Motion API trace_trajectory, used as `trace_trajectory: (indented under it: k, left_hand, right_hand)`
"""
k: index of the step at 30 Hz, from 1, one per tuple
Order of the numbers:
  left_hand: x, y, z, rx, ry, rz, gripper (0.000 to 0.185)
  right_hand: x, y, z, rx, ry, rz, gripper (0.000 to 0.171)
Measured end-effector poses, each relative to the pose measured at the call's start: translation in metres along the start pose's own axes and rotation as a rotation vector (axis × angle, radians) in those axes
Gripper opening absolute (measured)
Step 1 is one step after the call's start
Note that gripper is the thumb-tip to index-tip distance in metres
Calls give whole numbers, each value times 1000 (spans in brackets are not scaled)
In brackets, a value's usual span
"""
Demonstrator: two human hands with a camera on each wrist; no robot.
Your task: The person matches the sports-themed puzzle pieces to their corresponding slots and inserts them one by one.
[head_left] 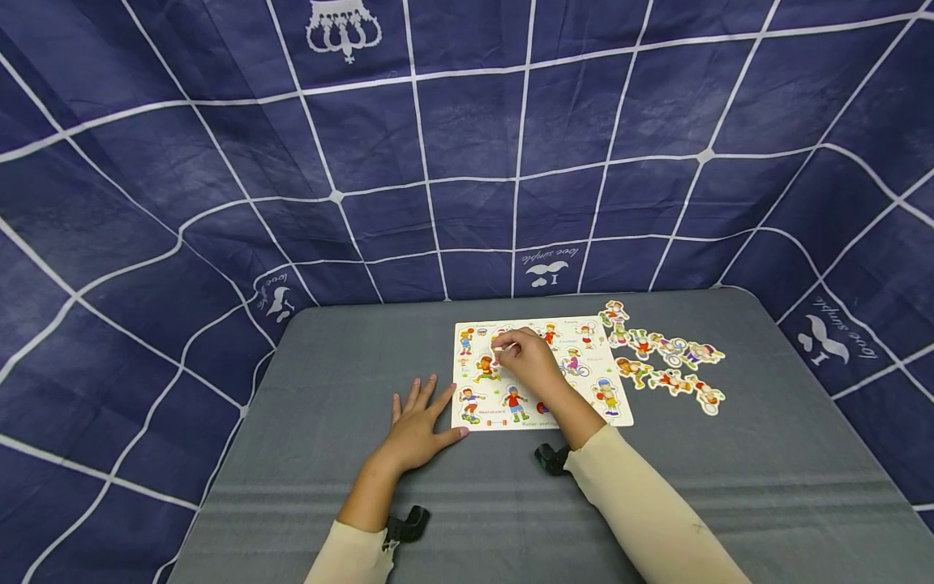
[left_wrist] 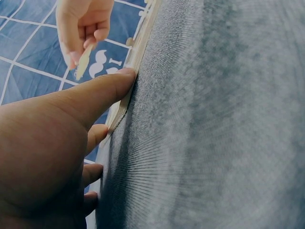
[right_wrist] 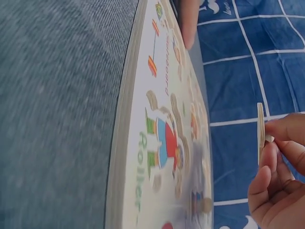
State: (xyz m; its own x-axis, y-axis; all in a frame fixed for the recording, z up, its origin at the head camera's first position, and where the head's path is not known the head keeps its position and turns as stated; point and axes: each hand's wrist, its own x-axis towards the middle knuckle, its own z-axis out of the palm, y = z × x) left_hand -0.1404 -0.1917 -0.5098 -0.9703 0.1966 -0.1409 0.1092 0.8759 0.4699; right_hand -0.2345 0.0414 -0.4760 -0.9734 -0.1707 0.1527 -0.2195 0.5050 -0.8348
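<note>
A wooden puzzle board (head_left: 623, 415) with printed sports figures lies flat on the table. My right hand (head_left: 529, 357) is raised above its upper middle. Between thumb and fingertips it pinches a thin wooden puzzle piece (right_wrist: 260, 136) by a small knob; the piece is edge-on in the right wrist view, so its picture is hidden. My left hand (head_left: 414, 434) lies palm down with fingers spread at the board's left edge. Its thumb (left_wrist: 112, 86) touches that edge in the left wrist view. The right hand and forearm cover part of the board.
Several loose puzzle pieces (head_left: 670, 380) lie in a cluster right of the board, some touching its edge. The grey table (head_left: 350, 357) is backed and flanked by a dark blue curtain (head_left: 467, 211) with white lines. A black wrist mount (head_left: 409, 526) sits at each sleeve.
</note>
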Motion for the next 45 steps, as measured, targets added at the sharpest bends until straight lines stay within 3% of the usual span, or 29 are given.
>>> trace_trajectory:
  k: [16, 29, 45]
  left_hand:
    - [0, 2, -1, -5, 0, 3, 81]
    - [1, 1, 0, -5, 4, 11, 82]
    - [0, 0, 0, -4, 9, 12, 82]
  right_hand:
    - [19, -5, 25, -17, -70, 36, 10]
    - [39, -11, 48, -85, -81, 3, 9]
    - [62, -10, 65, -175, -105, 97, 9]
